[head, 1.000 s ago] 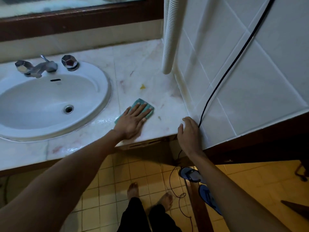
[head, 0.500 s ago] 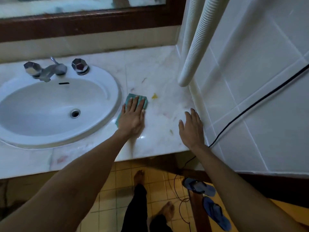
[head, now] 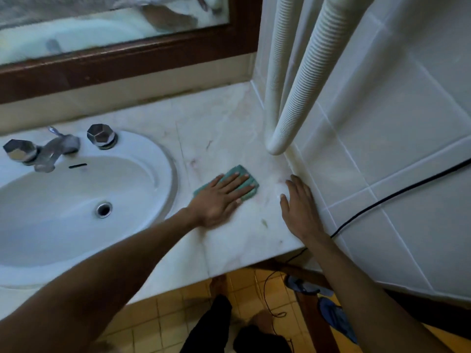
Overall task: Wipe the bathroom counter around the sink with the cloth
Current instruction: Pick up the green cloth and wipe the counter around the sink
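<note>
Most of the cloth (head: 245,181) lies under the left hand (head: 219,197); only its far edge & right corner show past the fingers. That hand is motion-blurred, esp. at the wrist. Left of the cloth, the sink (head: 163,159) is cut by the frame's left edge, front rim hidden behind the forearm. Faucet (head: 54,147) & mirror (head: 102,24) behind the sink are smeared, reflection unreadable. Right of the cloth, 2 ribbed hoses (head: 303,80) run off the top edge. The black cable (head: 407,187) leaves at the right edge & drops behind the right hand (head: 300,210). Below the counter, sandals (head: 331,312) are partly hidden by the right forearm.
</note>
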`<state>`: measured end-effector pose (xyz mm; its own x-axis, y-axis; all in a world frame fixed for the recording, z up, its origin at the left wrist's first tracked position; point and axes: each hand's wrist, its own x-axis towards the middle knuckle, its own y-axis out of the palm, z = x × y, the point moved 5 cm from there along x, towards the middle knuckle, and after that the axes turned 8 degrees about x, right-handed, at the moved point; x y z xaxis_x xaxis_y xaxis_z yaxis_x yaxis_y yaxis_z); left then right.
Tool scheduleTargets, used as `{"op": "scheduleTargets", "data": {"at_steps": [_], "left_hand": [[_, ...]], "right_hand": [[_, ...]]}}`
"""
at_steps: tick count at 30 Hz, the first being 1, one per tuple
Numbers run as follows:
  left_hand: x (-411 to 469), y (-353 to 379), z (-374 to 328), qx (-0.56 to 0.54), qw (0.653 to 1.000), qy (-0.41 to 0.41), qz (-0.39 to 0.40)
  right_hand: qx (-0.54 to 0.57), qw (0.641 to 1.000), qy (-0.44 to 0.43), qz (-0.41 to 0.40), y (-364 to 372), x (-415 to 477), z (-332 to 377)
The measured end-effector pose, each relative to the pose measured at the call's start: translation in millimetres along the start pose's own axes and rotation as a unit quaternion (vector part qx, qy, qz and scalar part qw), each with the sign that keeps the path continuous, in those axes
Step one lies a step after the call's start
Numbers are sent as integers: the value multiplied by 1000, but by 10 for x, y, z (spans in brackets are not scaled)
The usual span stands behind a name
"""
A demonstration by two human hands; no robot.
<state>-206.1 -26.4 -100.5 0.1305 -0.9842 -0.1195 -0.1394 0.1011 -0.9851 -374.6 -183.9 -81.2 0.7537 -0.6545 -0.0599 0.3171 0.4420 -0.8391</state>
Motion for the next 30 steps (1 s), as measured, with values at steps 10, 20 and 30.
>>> {"op": "scheduleTargets", "data": {"at_steps": [10,20,30], "left_hand": [[782,-152,-213,-79,966,-244,-9],[-120,-57,485,-28,985,-166,-25],[306,-141,892,-97,964,-245,-43]], "right_hand": [[7,1000,6,25,-4,1,-22],[-29,1000,-11,0,148,180,286],[-20,1000,-8,-20,486,882,792]]}}
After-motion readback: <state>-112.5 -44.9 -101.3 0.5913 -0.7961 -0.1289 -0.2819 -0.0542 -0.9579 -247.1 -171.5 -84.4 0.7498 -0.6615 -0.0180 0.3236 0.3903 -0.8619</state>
